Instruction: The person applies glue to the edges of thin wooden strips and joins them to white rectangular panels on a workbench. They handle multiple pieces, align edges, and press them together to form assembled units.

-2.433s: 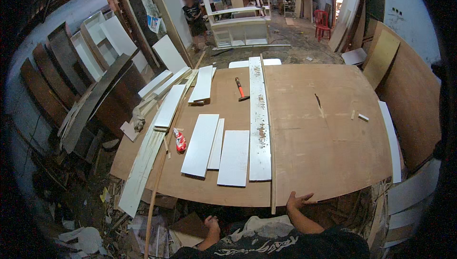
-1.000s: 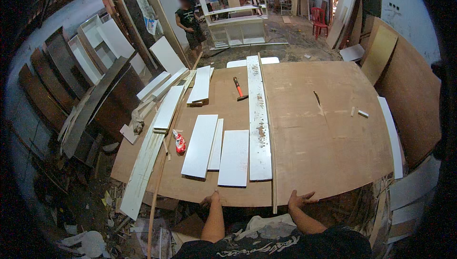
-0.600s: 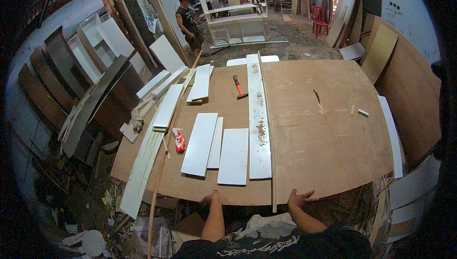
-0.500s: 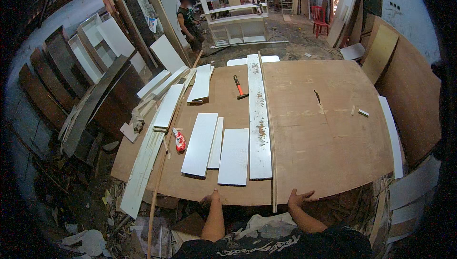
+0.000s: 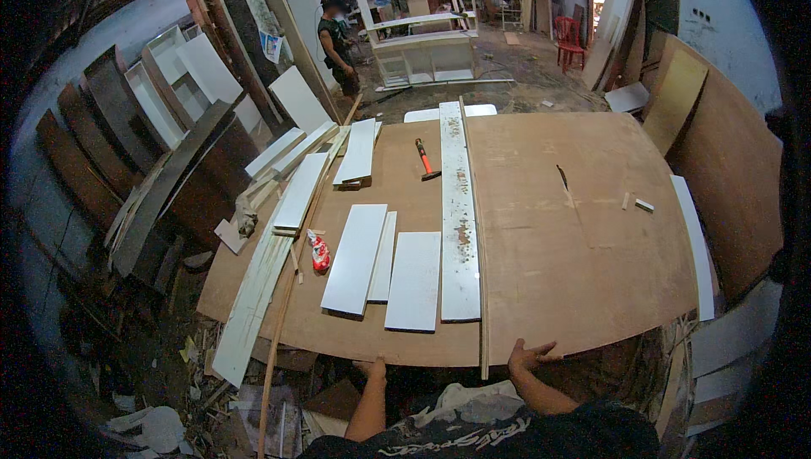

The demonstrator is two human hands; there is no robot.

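A wide brown plywood sheet (image 5: 557,290) lies in front of me like a table top. My left hand (image 5: 370,368) is at its near edge, fingers spread and partly hidden by the rim. Farther right, my right hand (image 5: 528,356) touches the same edge with its fingers apart. Between my hands, a thin wooden strip (image 5: 485,332) sticks out over the edge, beside a long stained white board (image 5: 459,239). White panels (image 5: 414,282) lie just beyond my left hand. A hammer (image 5: 425,161) with a red and black handle rests farther off.
A red and white packet (image 5: 318,253) lies by a long wooden strip (image 5: 291,311) at the left. Panels (image 5: 93,138) lean along the left wall, plywood (image 5: 735,172) along the right. A person (image 5: 335,47) stands beyond, near a white cabinet frame (image 5: 422,54). Scraps litter the floor.
My left hand has drawn slightly back toward me, its fingertips lower against the edge. My right hand stays almost in place. The view has shifted a little; the boards lie as before.
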